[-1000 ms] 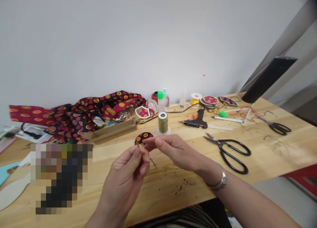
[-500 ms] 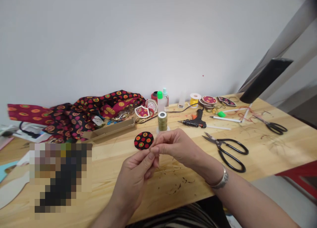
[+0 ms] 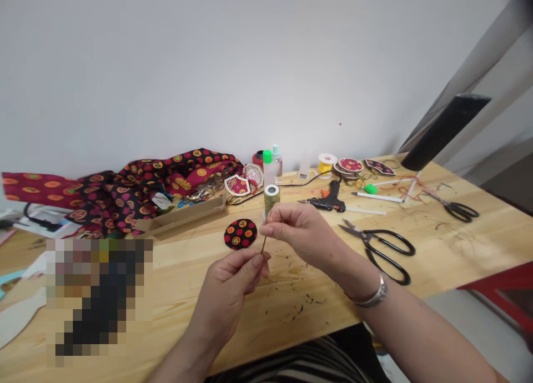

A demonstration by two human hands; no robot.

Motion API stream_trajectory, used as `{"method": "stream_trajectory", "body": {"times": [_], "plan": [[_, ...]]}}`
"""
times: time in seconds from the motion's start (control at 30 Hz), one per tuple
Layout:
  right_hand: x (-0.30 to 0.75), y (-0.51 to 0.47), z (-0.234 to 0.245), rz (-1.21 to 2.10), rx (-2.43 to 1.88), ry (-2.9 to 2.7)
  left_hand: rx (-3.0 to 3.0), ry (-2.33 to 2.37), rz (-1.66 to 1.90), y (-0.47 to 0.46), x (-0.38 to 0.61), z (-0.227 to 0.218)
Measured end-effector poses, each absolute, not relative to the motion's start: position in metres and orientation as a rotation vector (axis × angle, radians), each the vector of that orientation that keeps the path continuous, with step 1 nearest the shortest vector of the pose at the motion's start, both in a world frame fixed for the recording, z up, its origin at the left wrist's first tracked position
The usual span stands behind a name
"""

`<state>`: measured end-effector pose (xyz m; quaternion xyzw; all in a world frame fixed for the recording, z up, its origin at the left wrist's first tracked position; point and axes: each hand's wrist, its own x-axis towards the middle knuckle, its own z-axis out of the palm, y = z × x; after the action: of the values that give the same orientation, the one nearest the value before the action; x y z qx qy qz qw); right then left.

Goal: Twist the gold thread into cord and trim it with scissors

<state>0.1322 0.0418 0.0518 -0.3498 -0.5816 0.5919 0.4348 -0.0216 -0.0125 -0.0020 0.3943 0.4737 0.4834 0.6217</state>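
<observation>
A short stretch of thin brownish cord (image 3: pixel 264 243) runs between my two hands above the table. My left hand (image 3: pixel 237 275) pinches its lower end between thumb and fingers. Higher up and to the right, my right hand (image 3: pixel 291 230) grips the upper end in a pinch. Just behind my right hand stands a spool of olive thread (image 3: pixel 272 198), its lower part hidden by the fingers. Beyond my left hand lies a round black fabric piece (image 3: pixel 240 233) with red and yellow motifs.
Large black-handled scissors (image 3: pixel 377 250) lie right of my right arm, smaller scissors (image 3: pixel 456 208) farther right. A glue gun (image 3: pixel 328 198) rests behind them. Patterned cloth (image 3: pixel 125 194) and an open cardboard box (image 3: pixel 187 219) sit at left. Dark scraps (image 3: pixel 308 300) dot the table.
My hands have come apart: the right has risen slightly and the cord now shows stretched between them. The view has shifted a little.
</observation>
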Motion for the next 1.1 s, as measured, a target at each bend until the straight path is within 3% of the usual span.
{"method": "stream_trajectory", "body": {"times": [0.17, 0.33, 0.6, 0.87, 1.1], "plan": [[0.139, 0.047, 0.056, 1.33, -0.885, -1.494, 0.991, 1.241, 1.059, -0.011, -0.023, -0.005], [0.142, 0.05, 0.056, 1.209, -0.911, -1.537, 1.176, 1.531, 1.302, -0.017, -0.027, 0.013], [0.136, 0.041, 0.046, 0.97, -0.944, -1.7, 0.56, 0.945, 0.768, -0.029, -0.019, 0.031], [0.135, 0.006, 0.027, 0.681, -0.818, -1.929, 0.127, 0.79, 0.814, -0.021, -0.013, 0.02], [0.145, -0.019, 0.018, 0.674, -0.754, -2.188, 0.149, 0.776, 0.859, -0.021, -0.016, 0.006]]}}
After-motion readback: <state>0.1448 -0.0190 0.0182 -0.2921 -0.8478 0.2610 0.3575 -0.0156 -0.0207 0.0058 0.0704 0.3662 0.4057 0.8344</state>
